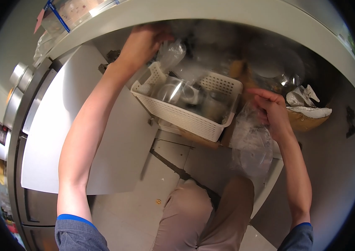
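Note:
My left hand (144, 45) reaches under the counter's front edge at the cabinet's left side. Its fingers curl in shadow beside a piece of clear plastic (174, 54), and what they hold is hidden. A white perforated plastic basket (181, 116) stands between my hands at the cabinet opening. In it lie clear plastic-wrapped things and a round whitish item (171, 91); the rest is blurred. My right hand (273, 109), right of the basket, has its fingers closed on the top of a clear, crumpled plastic bag (252, 140), which hangs down in front of the cabinet.
A white cabinet door (81, 138) stands open on the left. Above runs the pale counter edge (227, 12). To the right is a brown package with a white top edge (309, 117), with clear plastic behind it. My knees (190, 205) are below, over the floor.

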Demonstrator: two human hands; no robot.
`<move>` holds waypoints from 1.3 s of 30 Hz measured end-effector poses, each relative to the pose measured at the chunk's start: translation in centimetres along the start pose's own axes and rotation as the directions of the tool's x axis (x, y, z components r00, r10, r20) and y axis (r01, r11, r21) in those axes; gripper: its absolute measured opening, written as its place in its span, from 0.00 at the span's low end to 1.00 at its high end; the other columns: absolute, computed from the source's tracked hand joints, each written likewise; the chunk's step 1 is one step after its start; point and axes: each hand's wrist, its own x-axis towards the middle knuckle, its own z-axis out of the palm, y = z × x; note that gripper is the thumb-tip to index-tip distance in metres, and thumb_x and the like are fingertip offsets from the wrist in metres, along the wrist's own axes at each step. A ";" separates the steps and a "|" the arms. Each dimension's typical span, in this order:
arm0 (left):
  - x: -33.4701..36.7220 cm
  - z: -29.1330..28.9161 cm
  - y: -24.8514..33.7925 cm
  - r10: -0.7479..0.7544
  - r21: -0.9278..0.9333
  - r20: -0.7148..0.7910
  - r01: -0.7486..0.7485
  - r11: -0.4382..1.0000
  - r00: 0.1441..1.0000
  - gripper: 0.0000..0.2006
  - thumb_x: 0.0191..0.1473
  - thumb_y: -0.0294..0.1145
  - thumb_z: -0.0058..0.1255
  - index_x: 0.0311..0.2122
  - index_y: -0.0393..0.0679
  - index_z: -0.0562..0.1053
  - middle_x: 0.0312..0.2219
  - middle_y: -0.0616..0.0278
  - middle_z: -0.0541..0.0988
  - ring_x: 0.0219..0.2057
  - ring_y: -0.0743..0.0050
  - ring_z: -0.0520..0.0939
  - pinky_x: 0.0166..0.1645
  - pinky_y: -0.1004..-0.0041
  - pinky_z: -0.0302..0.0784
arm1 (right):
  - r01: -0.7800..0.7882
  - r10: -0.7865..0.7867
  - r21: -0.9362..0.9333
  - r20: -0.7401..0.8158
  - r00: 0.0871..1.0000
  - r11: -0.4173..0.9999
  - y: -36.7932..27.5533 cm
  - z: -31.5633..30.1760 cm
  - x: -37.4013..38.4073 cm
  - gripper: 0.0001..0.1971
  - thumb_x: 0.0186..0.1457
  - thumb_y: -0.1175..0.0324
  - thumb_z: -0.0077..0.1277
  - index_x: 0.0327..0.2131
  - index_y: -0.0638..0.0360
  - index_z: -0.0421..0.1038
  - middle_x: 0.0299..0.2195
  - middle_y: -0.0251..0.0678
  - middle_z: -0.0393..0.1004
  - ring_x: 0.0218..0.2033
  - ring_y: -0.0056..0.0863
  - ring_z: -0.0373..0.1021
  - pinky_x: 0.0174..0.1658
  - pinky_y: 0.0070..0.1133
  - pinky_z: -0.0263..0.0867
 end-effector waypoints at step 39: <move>-27.5 -28.9 7.7 -0.869 0.156 0.457 0.979 -0.131 -0.189 0.42 0.66 0.67 0.30 0.48 0.29 0.78 0.47 0.43 0.82 0.48 0.46 0.82 0.53 0.53 0.75 | -0.441 0.392 -0.012 -0.436 0.810 0.898 -37.9 1.4 -50.1 0.14 0.63 0.60 0.57 0.42 0.61 0.82 0.28 0.29 0.81 0.29 0.13 0.71 0.33 0.18 0.68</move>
